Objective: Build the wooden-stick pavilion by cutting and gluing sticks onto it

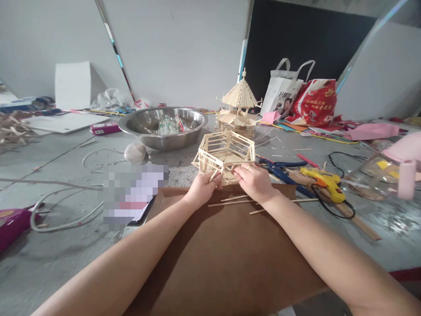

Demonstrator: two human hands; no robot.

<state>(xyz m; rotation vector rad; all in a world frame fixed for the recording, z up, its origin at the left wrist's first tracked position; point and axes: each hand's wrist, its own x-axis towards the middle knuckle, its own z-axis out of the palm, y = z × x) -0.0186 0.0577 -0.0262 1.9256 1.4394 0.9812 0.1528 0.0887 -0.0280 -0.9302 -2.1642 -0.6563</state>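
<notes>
A small hexagonal frame of thin wooden sticks [226, 151] stands at the far edge of a brown cardboard sheet [217, 254]. My left hand [203, 188] is closed in a pinch on a short wooden stick at the frame's lower front. My right hand [255, 181], with a ring on one finger, rests curled against the frame's front base and steadies it. Loose sticks [230, 201] lie on the cardboard just behind my hands.
A finished stick pagoda [239, 103] stands behind the frame, beside a steel bowl [163, 127]. To the right lie blue pliers [279, 169], a yellow glue gun [324, 180] and a glass jar [378, 175]. A phone [140, 206], white cable and bags surround the grey table.
</notes>
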